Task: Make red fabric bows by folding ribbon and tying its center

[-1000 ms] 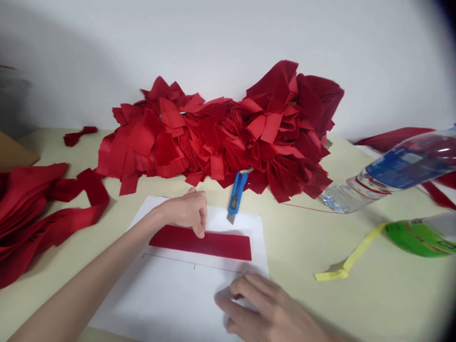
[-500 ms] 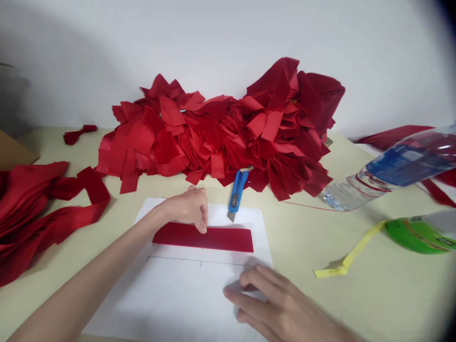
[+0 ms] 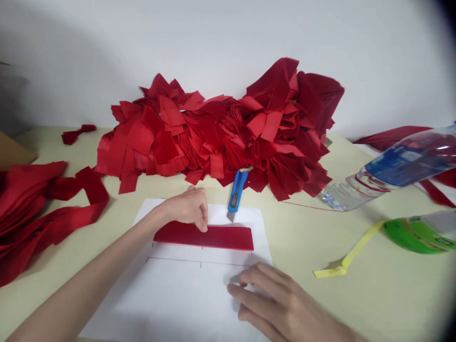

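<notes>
My left hand [image 3: 188, 205] is closed, thumb and fingertips pinched at the upper edge of a dark red ribbon strip [image 3: 221, 238]. The strip lies flat and roughly level across a white sheet [image 3: 171, 294], just above black ruled lines with tick marks. Lower right, my right hand [image 3: 269, 297] hovers or rests over the sheet's right edge, fingers apart and slightly bent, holding nothing. Beyond the strip, a blue utility knife [image 3: 237, 195] lies with its blade out, pointing toward me.
A big heap of cut red ribbon pieces [image 3: 213, 137] lies along the wall. Long red ribbon [image 3: 32, 204] is piled at left. To the right are a tilted plastic bottle [image 3: 392, 166], a green tape roll [image 3: 409, 235] and a yellow strip [image 3: 359, 251].
The red ribbon strip has shifted slightly away from me, showing more of the ruled line below it. My right hand has drifted a little to the right. The left hand stays nearly still.
</notes>
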